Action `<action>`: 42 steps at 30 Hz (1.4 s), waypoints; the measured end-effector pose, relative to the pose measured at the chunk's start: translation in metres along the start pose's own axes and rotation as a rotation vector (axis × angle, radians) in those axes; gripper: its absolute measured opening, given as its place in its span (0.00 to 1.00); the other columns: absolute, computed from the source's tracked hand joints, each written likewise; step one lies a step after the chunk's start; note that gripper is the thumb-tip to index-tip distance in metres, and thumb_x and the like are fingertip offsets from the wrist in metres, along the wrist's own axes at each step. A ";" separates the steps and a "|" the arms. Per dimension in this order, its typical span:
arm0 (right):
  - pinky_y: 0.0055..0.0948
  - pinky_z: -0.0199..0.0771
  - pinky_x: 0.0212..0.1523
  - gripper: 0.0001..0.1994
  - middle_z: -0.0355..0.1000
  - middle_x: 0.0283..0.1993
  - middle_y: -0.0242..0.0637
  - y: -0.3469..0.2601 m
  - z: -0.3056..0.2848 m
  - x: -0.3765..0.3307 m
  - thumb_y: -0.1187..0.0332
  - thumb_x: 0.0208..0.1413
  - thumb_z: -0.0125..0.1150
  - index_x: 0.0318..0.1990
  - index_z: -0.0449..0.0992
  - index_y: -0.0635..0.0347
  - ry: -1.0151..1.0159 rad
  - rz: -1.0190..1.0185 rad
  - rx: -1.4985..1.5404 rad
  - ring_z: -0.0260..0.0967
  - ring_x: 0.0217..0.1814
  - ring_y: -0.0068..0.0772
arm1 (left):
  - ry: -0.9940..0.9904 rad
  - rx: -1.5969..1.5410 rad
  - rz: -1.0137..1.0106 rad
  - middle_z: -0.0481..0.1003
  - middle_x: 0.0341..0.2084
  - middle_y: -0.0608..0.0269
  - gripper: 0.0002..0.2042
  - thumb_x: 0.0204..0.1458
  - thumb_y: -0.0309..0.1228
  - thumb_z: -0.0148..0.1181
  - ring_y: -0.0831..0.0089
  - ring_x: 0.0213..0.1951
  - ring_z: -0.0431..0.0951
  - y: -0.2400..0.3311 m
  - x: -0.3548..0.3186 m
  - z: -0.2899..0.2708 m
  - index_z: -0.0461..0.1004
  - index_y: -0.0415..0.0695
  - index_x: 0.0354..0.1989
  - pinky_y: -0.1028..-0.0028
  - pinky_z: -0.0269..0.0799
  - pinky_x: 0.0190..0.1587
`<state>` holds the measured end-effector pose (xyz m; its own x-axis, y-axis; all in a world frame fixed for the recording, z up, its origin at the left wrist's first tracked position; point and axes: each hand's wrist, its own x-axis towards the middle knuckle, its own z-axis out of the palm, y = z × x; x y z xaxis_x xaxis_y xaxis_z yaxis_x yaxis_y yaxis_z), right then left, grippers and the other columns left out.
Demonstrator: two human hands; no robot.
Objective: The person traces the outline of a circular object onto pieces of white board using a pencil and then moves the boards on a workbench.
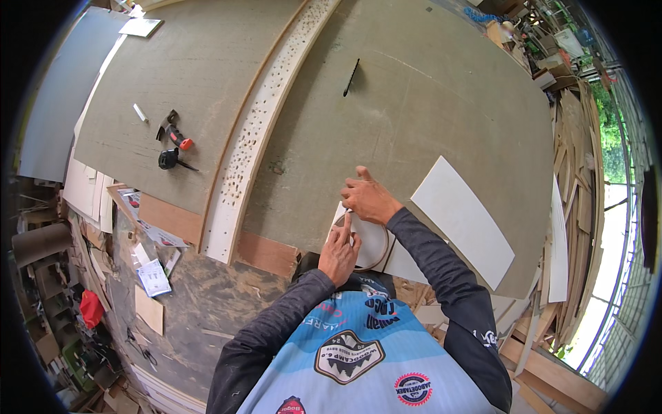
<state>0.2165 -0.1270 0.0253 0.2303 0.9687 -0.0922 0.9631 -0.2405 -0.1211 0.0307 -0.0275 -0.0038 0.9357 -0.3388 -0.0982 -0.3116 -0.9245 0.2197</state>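
White panel [370, 243] with brown curved strip [385, 254] near frame centre, beneath index-extended left hand [338, 257] and bent-fingered right hand [373, 201]; cannot tell grip.

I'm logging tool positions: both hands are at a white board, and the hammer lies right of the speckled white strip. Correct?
Not quite: the head view shows the hammer left of the speckled white strip. The left hand and right hand are at a white board.

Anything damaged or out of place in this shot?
The long white board on the worktable stands out: it is peppered with dark holes or marks, so it looks worn beside the plain white panel at right.
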 end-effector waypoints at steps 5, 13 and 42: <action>0.48 0.45 0.75 0.03 0.76 0.32 0.18 -0.013 -0.003 0.032 0.63 0.44 0.66 0.23 0.84 0.42 -0.126 -0.182 0.012 0.74 0.50 0.24 | 0.032 0.001 0.000 0.72 0.56 0.29 0.19 0.57 0.33 0.51 0.49 0.63 0.69 0.001 -0.001 -0.002 0.71 0.32 0.53 0.57 0.61 0.66; 0.50 0.44 0.77 0.03 0.79 0.33 0.19 -0.034 -0.003 0.045 0.65 0.44 0.67 0.26 0.85 0.45 -0.190 -0.257 -0.006 0.75 0.53 0.28 | 0.040 -0.001 0.013 0.75 0.50 0.36 0.19 0.55 0.32 0.52 0.50 0.62 0.69 0.001 -0.003 0.001 0.71 0.32 0.51 0.57 0.61 0.66; 0.53 0.78 0.38 0.12 0.79 0.31 0.49 -0.116 0.058 -0.137 0.59 0.55 0.68 0.35 0.79 0.60 0.298 1.219 0.508 0.79 0.34 0.59 | 0.337 -0.763 -0.388 0.79 0.46 0.50 0.17 0.56 0.25 0.64 0.56 0.44 0.79 -0.074 -0.014 0.010 0.74 0.38 0.54 0.59 0.73 0.50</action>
<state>0.0649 -0.2354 -0.0057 0.9773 0.0854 -0.1939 -0.0164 -0.8819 -0.4711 0.0384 0.0437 -0.0285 0.9880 0.1503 -0.0371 0.1154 -0.5558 0.8233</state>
